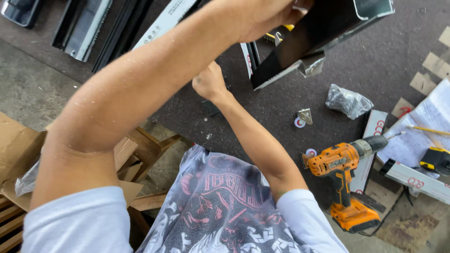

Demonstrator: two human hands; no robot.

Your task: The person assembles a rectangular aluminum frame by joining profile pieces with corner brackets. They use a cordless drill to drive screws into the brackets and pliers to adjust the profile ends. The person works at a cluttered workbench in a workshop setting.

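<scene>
My left hand [269,14] reaches across to the top of the view and grips a black metal profile [323,28], holding it tilted above the dark workbench [398,61]. The profile's lower end hangs over another short profile piece [251,56]. My right hand [211,83] is clenched in a fist just left of that lower end, close to the bench top. Whether anything is inside the fist is hidden.
An orange cordless drill [347,171] stands at the right. Nearby are a crumpled plastic bag [348,100], a small metal corner bracket [304,115], papers [422,131] with a pencil [429,130], a tape measure [436,160] and wrapped profiles [415,180]. Black profiles [84,23] lie top left, wood and cardboard [18,150] at left.
</scene>
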